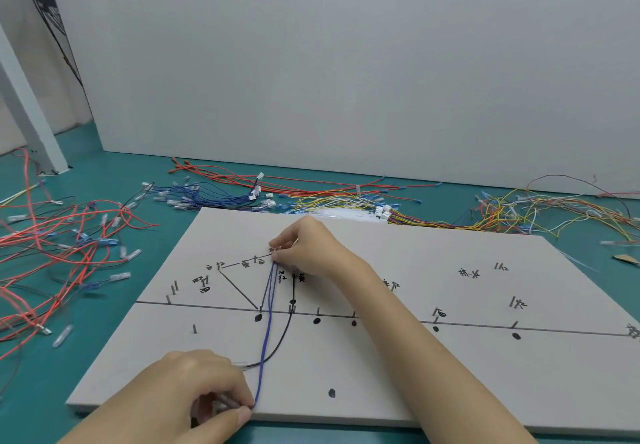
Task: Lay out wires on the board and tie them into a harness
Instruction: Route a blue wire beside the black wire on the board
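Head view. My left hand (194, 398): pinches the near ends of the blue wires (265, 339) at the board's (450, 391) front edge. My right hand (306, 248): pinches their far ends at a peg; wires run taut between both grips. Black wire (282, 336): just right of the blue. Loose wires (62, 239): table, left of the board.

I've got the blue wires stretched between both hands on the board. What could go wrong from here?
1. The blue wires run taut from the right hand to the left hand; pulling harder may slip them out of either pinch.
2. They cross the black wire, so the two could tangle.
3. They pass close to a pin and might snag on it.
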A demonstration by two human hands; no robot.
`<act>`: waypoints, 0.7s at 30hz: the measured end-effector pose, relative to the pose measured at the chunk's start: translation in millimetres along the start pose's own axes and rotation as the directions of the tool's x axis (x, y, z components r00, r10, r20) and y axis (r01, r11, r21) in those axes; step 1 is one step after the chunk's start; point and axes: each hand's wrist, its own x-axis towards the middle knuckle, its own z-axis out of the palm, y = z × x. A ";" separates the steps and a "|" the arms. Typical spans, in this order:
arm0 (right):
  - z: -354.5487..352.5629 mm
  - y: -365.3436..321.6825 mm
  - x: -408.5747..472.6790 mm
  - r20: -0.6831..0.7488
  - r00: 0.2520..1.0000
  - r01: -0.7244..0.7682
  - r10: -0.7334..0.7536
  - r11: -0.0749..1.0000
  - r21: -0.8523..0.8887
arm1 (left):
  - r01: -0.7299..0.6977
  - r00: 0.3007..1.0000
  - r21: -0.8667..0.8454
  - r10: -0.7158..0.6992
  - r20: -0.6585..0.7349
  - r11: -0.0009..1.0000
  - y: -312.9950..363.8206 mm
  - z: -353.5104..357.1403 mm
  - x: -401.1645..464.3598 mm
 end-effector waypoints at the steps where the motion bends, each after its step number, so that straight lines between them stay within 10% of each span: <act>1: 0.5 -0.2 -2.7 0.000 1.000 0.023 -0.023 0.999 -0.042 | -0.013 1.000 0.031 0.013 0.005 0.999 -1.0 -1.4 -1.6; 7: 5.3 -6.8 -24.9 -0.067 0.946 0.278 -0.318 0.899 -0.337 | -0.014 1.000 0.049 0.013 0.015 0.999 -4.8 -5.5 -6.0; 21: 1.0 -26.1 -46.0 0.215 0.960 0.223 -0.182 0.957 -0.187 | 0.207 0.971 0.185 -0.179 -0.157 0.961 -44.6 -59.0 -27.4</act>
